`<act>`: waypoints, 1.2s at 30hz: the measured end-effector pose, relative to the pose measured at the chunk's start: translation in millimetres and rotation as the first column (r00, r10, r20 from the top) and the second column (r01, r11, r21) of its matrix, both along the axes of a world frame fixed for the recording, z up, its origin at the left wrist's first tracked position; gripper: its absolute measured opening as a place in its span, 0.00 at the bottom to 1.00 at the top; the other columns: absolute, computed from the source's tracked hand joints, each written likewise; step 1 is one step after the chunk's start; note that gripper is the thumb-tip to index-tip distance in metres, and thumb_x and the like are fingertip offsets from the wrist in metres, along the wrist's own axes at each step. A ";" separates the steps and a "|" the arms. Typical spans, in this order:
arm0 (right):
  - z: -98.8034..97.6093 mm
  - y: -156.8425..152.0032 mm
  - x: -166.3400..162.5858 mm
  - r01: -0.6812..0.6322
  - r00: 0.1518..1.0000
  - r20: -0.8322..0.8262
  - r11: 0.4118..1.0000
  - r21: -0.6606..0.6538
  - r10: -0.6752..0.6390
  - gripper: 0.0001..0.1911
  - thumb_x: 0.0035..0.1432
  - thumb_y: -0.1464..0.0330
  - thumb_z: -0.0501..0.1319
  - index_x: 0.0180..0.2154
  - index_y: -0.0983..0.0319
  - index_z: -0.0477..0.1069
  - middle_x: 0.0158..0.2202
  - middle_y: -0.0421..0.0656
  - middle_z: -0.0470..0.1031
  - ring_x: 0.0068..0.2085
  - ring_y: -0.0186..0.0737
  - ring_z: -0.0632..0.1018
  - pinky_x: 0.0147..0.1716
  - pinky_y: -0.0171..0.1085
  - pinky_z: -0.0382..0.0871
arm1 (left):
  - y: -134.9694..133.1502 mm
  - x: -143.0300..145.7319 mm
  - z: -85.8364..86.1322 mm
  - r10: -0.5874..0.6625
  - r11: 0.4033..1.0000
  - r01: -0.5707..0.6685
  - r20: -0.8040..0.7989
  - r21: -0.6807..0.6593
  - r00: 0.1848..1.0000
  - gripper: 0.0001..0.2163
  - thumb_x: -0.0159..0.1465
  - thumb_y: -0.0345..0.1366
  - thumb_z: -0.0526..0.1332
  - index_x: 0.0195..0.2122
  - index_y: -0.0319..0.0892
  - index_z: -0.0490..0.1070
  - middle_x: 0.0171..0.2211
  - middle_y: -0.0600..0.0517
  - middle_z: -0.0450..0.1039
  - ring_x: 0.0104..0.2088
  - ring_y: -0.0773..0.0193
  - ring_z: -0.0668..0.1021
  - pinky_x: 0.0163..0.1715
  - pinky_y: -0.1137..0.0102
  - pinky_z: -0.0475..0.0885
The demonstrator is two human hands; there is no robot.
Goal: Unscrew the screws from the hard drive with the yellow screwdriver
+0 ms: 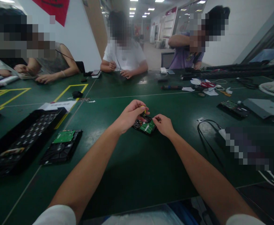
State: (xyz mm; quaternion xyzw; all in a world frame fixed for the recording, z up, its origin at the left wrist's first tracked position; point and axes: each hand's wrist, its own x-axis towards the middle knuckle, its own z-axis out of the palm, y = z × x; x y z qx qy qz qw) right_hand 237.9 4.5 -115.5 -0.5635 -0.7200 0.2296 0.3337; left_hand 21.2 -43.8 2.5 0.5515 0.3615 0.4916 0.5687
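A wide dark green table fills the view, marked with yellow tape lines toward 10 o'clock. Three other people sit along its far edge, from 10 to 1 o'clock, with their forearms resting on it.

At 9 o'clock lies a long black tray divided into many small cells. Just beside it on the right, a second drive lies flat with its green board facing up. At 3 o'clock a flat grey box sits well away from the hands, and a black cable loops on the table nearer in.

The hard drive is close to the middle of the table, just above the picture's centre, between the two hands. It is a small black slab turned at an angle, with a bright green circuit board on its upward face. Its far part is hidden by the fingers.

The left hand comes in from 7 o'clock, its fingers bunched and pinching a thin yellow-handled tool, which points down at the drive's upper edge. The right hand comes in from 5 o'clock with its fingers curled, thumb and forefinger closed on the drive's corner at 1 o'clock.
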 end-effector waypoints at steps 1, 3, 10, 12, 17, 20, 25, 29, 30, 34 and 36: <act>-0.1 0.0 -0.1 0.000 1.000 -0.003 1.000 -0.006 0.000 0.10 0.66 0.61 0.61 0.38 0.59 0.77 0.36 0.44 0.80 0.35 0.40 0.77 0.35 0.38 0.68 | -0.5 0.2 0.6 -0.009 1.000 0.009 0.002 -0.001 1.000 0.08 0.67 0.38 0.64 0.43 0.41 0.70 0.46 0.46 0.75 0.47 0.56 0.81 0.33 0.68 0.79; -0.3 0.1 -0.2 -0.001 1.000 -0.011 1.000 -0.017 0.001 0.10 0.66 0.61 0.61 0.39 0.59 0.77 0.36 0.44 0.80 0.35 0.40 0.77 0.35 0.38 0.68 | -0.7 -0.4 1.6 -0.023 1.000 0.023 -0.012 0.008 1.000 0.07 0.67 0.38 0.63 0.42 0.41 0.73 0.46 0.45 0.75 0.48 0.55 0.80 0.34 0.68 0.79; -0.8 0.2 0.6 -0.007 0.999 -0.040 0.999 -0.035 0.006 0.11 0.66 0.60 0.61 0.40 0.59 0.78 0.37 0.44 0.80 0.34 0.40 0.77 0.35 0.38 0.69 | 3.0 -4.4 0.3 -0.007 0.999 0.006 0.016 0.033 1.000 0.08 0.68 0.37 0.61 0.43 0.40 0.77 0.40 0.46 0.75 0.42 0.61 0.78 0.37 0.68 0.79; -1.1 -0.1 0.5 -0.003 0.999 -0.043 1.000 -0.031 0.002 0.11 0.67 0.60 0.61 0.40 0.59 0.78 0.37 0.44 0.80 0.34 0.40 0.77 0.35 0.38 0.69 | 3.3 -3.8 -0.6 -0.014 0.999 0.013 0.020 0.050 1.000 0.09 0.69 0.38 0.61 0.43 0.41 0.77 0.40 0.47 0.75 0.43 0.61 0.78 0.38 0.68 0.79; -1.6 0.5 0.2 -0.006 0.999 -0.032 1.000 -0.021 0.005 0.10 0.66 0.60 0.61 0.39 0.59 0.78 0.36 0.44 0.80 0.35 0.41 0.78 0.36 0.39 0.69 | 0.8 -1.2 -0.9 0.002 0.993 0.013 -0.128 0.116 0.992 0.13 0.68 0.47 0.65 0.39 0.41 0.76 0.36 0.50 0.74 0.34 0.66 0.75 0.31 0.73 0.73; -1.7 1.4 0.2 -0.007 0.999 -0.032 1.000 -0.014 0.006 0.10 0.66 0.61 0.61 0.40 0.59 0.78 0.37 0.44 0.80 0.35 0.41 0.77 0.36 0.39 0.69 | 0.7 -2.0 -1.6 0.064 0.984 -0.025 -0.224 0.174 0.972 0.13 0.65 0.47 0.68 0.39 0.41 0.78 0.34 0.52 0.73 0.30 0.69 0.71 0.29 0.74 0.69; -2.3 1.8 0.5 -0.004 1.000 -0.015 1.000 0.003 0.004 0.11 0.66 0.60 0.61 0.40 0.59 0.78 0.37 0.45 0.80 0.35 0.41 0.77 0.35 0.38 0.69 | 3.6 -5.1 -2.2 0.180 0.968 -0.130 -0.229 0.216 0.957 0.14 0.67 0.46 0.65 0.43 0.41 0.81 0.37 0.49 0.76 0.34 0.65 0.74 0.27 0.73 0.70; -2.9 2.5 0.5 0.000 1.000 -0.005 1.000 0.005 0.000 0.11 0.66 0.60 0.61 0.39 0.59 0.78 0.38 0.44 0.80 0.36 0.41 0.77 0.36 0.38 0.69 | 2.8 -3.5 -1.0 0.143 0.984 -0.127 -0.130 0.127 0.981 0.12 0.66 0.42 0.66 0.44 0.40 0.75 0.38 0.47 0.77 0.36 0.63 0.78 0.25 0.74 0.71; -3.0 2.7 0.5 -0.001 1.000 0.000 1.000 0.005 0.001 0.10 0.66 0.60 0.61 0.39 0.59 0.78 0.39 0.44 0.80 0.36 0.41 0.77 0.36 0.38 0.69 | 2.1 -2.5 -0.6 0.130 0.988 -0.121 -0.093 0.098 0.987 0.11 0.66 0.41 0.66 0.44 0.41 0.72 0.39 0.46 0.78 0.38 0.61 0.80 0.25 0.74 0.72; -3.2 2.7 0.5 0.000 1.000 0.002 1.000 0.009 0.000 0.10 0.66 0.61 0.61 0.39 0.58 0.78 0.39 0.44 0.81 0.37 0.40 0.78 0.37 0.38 0.69 | -0.1 0.6 1.4 0.100 0.995 -0.100 -0.005 0.027 0.995 0.09 0.66 0.39 0.64 0.42 0.42 0.67 0.42 0.45 0.80 0.43 0.56 0.82 0.26 0.72 0.75; -3.0 2.4 0.6 0.002 1.000 -0.004 1.000 0.008 -0.002 0.10 0.66 0.61 0.61 0.39 0.58 0.78 0.39 0.44 0.81 0.37 0.40 0.78 0.36 0.38 0.69 | 0.1 0.3 2.3 0.093 0.995 -0.092 -0.020 0.032 0.995 0.07 0.66 0.38 0.63 0.42 0.42 0.69 0.42 0.45 0.80 0.45 0.56 0.81 0.28 0.72 0.76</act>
